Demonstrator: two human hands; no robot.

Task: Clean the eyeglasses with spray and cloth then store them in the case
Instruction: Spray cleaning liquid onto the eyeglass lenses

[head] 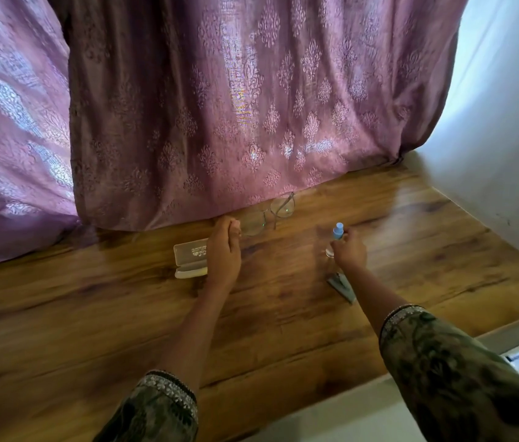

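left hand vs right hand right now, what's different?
1. The left hand pinches the eyeglasses by one end of the frame; the right hand wraps around the spray bottle, which has its blue cap up.
2. The left hand is beside the white case; the right hand is just beyond the grey cloth.

Shared: each hand holds one item over the wooden table.

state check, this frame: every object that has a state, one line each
eyeglasses: out of the case, left hand pinches one end
case: lying on the table, looks closed
spray bottle: upright, blue top on, right hand grips it
cloth: folded, lying on the table, in neither hand
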